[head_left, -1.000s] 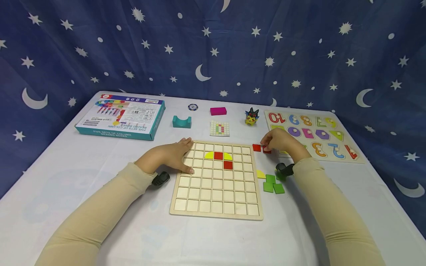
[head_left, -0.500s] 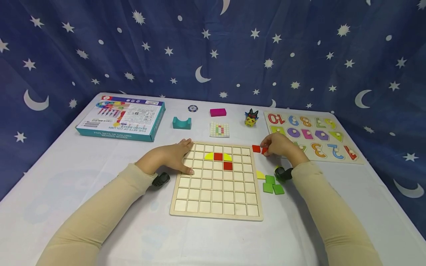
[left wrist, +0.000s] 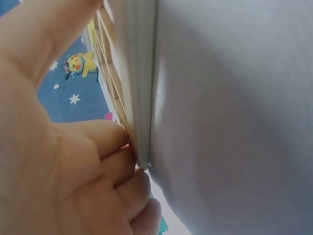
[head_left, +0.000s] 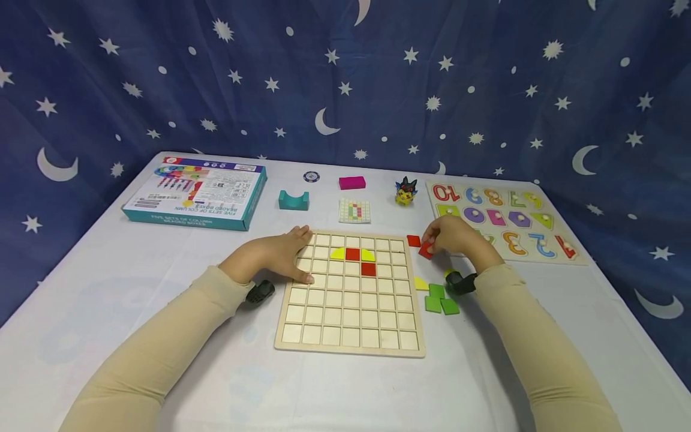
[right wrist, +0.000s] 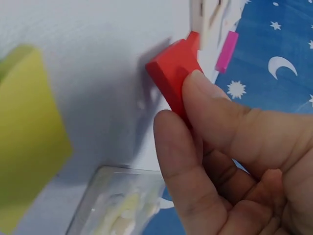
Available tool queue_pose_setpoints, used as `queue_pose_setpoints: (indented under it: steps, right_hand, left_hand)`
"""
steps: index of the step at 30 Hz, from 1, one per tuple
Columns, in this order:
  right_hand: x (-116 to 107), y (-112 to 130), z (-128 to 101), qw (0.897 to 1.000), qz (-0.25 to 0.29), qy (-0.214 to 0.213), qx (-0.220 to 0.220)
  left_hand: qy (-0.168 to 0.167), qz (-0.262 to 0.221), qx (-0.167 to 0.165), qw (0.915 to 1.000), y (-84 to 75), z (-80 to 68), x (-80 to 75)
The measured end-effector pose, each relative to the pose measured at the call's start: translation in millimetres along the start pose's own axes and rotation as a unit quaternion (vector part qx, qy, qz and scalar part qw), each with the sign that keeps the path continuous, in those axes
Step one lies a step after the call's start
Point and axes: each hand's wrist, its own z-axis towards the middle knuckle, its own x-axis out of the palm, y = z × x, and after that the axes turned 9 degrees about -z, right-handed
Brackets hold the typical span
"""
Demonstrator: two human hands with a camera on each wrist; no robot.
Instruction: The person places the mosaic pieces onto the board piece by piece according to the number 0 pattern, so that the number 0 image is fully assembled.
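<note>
My right hand (head_left: 456,234) pinches a red square tile (right wrist: 168,68) between thumb and fingertips, tilted just above the cloth at the board's upper right. Another red tile (head_left: 413,240) lies beside the corner of the wooden grid board (head_left: 351,318). My left hand (head_left: 276,255) rests on the board's left edge, thumb reaching over the grid and fingers along the rim. Set in the grid's upper rows are a red square (head_left: 352,254) between two yellow rounded pieces (head_left: 338,254), and a second red square (head_left: 368,269) one row lower.
Several green tiles (head_left: 433,304) and a yellow piece (head_left: 421,284) lie right of the board. Behind it are a pattern card (head_left: 354,211), a teal block (head_left: 294,201), a magenta block (head_left: 352,183) and a figurine (head_left: 405,192). A number puzzle (head_left: 504,255) and a box (head_left: 194,195) flank them.
My right hand has lifted and tilted the red tile, drawing it slightly toward the board so more of it shows. The left hand stays on the board's edge.
</note>
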Motion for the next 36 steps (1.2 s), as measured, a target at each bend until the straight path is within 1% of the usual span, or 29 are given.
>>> queue_pose_setpoints:
  steps: [7, 11, 12, 15, 20, 28, 36]
  right_hand:
    - [-2.3, 4.7, -5.9, 1.0, 0.016, 0.009, -0.025]
    - [0.1, 11.2, -9.6, 0.998, 0.021, 0.011, -0.051]
    - [1.2, 13.3, -10.2, 0.998, 0.022, 0.012, -0.058]
    - [5.4, 21.3, -10.8, 0.996, 0.024, 0.016, -0.08]
    - [14.3, 38.2, -11.6, 0.993, 0.018, 0.023, -0.114]
    - [27.3, 65.4, -13.6, 0.989, 0.013, 0.037, -0.144]
    - [36.5, 83.4, -19.0, 0.982, 0.01, 0.055, -0.178]
  left_hand:
    - [0.003, -0.002, 0.004, 1.0, 0.5, 1.5, 0.9]
    - [0.006, -0.013, 0.009, 0.9999, -0.2, -0.2, 0.5]
    - [0.004, -0.016, 0.014, 0.9998, 1.1, -0.3, 1.0]
    - [0.005, -0.019, 0.018, 0.9996, 0.8, -1.1, 0.5]
    - [0.005, -0.012, 0.007, 0.9999, 0.5, 0.3, 1.0]
    - [-0.002, 0.0, 0.008, 1.0, -1.4, -0.9, 0.8]
    - [-0.003, 0.003, 0.008, 1.0, -1.1, -1.4, 0.0]
